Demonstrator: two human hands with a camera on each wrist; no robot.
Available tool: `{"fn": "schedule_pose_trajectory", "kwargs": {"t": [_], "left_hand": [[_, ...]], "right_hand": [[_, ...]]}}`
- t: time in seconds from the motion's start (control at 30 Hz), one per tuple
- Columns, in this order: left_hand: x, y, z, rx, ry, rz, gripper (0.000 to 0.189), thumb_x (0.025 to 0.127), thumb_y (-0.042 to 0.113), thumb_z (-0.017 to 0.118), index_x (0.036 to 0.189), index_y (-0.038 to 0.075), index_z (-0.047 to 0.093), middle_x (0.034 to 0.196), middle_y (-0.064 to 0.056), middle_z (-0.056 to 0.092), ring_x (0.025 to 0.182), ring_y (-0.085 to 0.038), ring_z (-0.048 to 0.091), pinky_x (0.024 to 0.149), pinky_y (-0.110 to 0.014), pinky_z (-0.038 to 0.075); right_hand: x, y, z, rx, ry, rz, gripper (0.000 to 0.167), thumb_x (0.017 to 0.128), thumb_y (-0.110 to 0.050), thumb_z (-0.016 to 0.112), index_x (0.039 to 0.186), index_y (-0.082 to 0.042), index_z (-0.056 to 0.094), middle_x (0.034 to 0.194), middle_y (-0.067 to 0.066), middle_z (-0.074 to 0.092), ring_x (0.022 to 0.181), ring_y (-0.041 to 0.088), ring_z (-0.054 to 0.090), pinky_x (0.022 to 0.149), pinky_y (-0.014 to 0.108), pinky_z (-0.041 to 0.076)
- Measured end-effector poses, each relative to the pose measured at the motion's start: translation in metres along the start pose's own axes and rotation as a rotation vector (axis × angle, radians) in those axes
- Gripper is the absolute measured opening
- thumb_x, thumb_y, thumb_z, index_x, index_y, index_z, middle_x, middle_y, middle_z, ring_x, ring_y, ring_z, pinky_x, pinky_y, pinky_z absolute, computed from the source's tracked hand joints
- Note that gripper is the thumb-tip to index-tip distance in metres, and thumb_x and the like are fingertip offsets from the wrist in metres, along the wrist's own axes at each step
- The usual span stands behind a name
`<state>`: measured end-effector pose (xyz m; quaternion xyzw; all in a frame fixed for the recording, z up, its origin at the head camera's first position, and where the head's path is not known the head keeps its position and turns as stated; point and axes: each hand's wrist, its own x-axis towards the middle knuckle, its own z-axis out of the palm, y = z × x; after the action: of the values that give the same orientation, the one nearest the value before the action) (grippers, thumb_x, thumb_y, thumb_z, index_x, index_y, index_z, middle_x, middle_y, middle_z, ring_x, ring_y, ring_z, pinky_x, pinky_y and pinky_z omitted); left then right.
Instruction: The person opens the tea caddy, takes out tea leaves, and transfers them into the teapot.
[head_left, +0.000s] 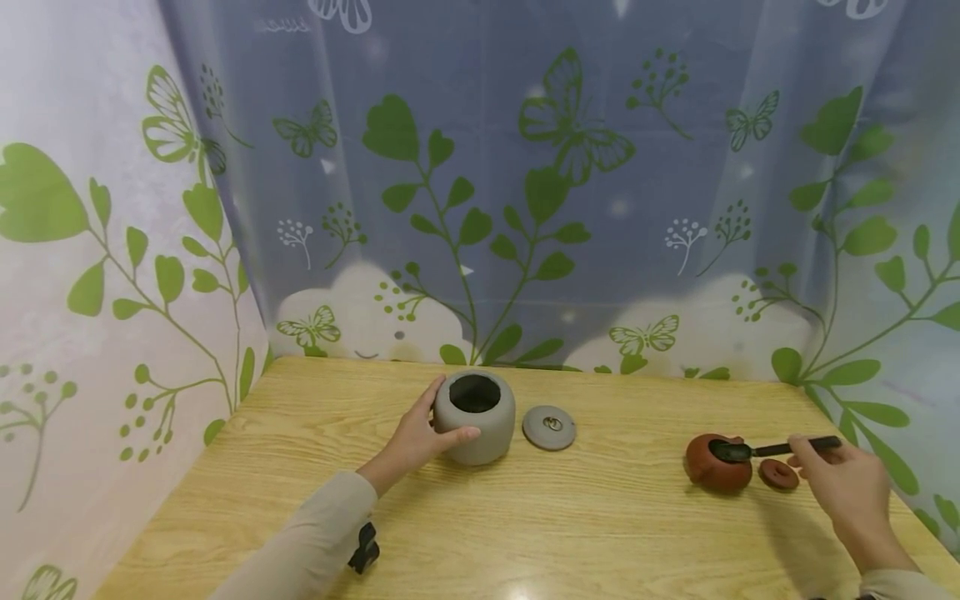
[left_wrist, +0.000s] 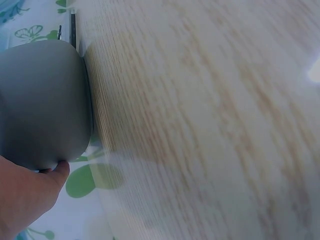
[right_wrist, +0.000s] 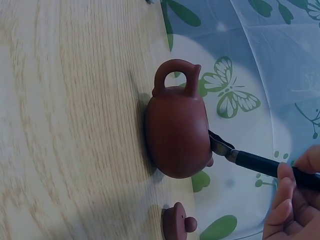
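Observation:
On the left of the table, my left hand (head_left: 411, 446) grips the side of a grey lidless jar (head_left: 480, 437), thumb across its front; the left wrist view also shows the jar (left_wrist: 45, 100). Its inside looks dark. The jar's round grey lid (head_left: 536, 433) lies just right of it. My right hand (head_left: 855, 492) pinches the black handle of a small scoop (head_left: 772, 450). The scoop's head is at the top opening of a reddish-brown clay teapot (head_left: 705, 475), seen side-on in the right wrist view. Beside the teapot rests its small lid (head_left: 778, 475), knob up.
Both vessels stand on a light wood-grain table (head_left: 600, 525). Behind it hangs a curtain (head_left: 480, 275) printed with leaves and butterflies, which also closes in both sides. A black object (head_left: 363, 548) shows by the left sleeve.

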<state>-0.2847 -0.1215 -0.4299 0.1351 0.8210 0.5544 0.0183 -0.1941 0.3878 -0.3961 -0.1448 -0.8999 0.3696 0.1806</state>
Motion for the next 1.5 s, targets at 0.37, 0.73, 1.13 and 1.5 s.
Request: {"fn": "schedule_pose_trajectory", "kwargs": {"t": [0.37,0.73,1.13,1.5], "left_hand": [[0.001,-0.003,0.000,0.012,-0.003,0.007,0.106,0.078,0.039,0.080,0.156,0.016,0.012,0.158,-0.010,0.019,0.144,-0.033,0.020,0.109,-0.055,0.032],[0.001,-0.002,0.001,0.019,0.000,-0.002,0.107,0.077,0.040,0.080,0.156,0.015,0.012,0.158,-0.010,0.019,0.144,-0.032,0.021,0.109,-0.054,0.031],[0.002,-0.001,0.000,0.022,0.003,0.011,0.107,0.077,0.041,0.080,0.156,0.015,0.012,0.158,-0.010,0.019,0.144,-0.032,0.020,0.109,-0.053,0.031],[0.002,-0.004,0.000,0.031,0.005,0.011,0.106,0.078,0.041,0.080,0.156,0.016,0.012,0.158,-0.010,0.019,0.144,-0.032,0.021,0.109,-0.053,0.032]], "right_hand": [[0.000,-0.003,0.003,-0.079,0.061,-0.114,0.043,0.095,-0.030,0.055,0.102,0.010,0.070,0.059,-0.033,0.055,0.058,-0.008,0.043,0.051,0.026,0.034],[-0.004,-0.001,0.002,0.036,0.059,-0.048,0.042,0.097,-0.034,0.055,0.090,0.005,0.072,0.058,-0.027,0.059,0.057,-0.007,0.052,0.052,0.022,0.039],[-0.007,-0.020,0.008,0.291,-0.021,0.161,0.040,0.093,-0.046,0.059,0.066,-0.021,0.075,0.059,-0.021,0.063,0.067,-0.007,0.050,0.059,0.014,0.037],[-0.016,-0.044,0.038,0.609,-0.197,0.172,0.024,0.092,-0.033,0.065,0.075,-0.019,0.073,0.066,-0.011,0.068,0.062,0.004,0.063,0.060,0.018,0.052]]}}
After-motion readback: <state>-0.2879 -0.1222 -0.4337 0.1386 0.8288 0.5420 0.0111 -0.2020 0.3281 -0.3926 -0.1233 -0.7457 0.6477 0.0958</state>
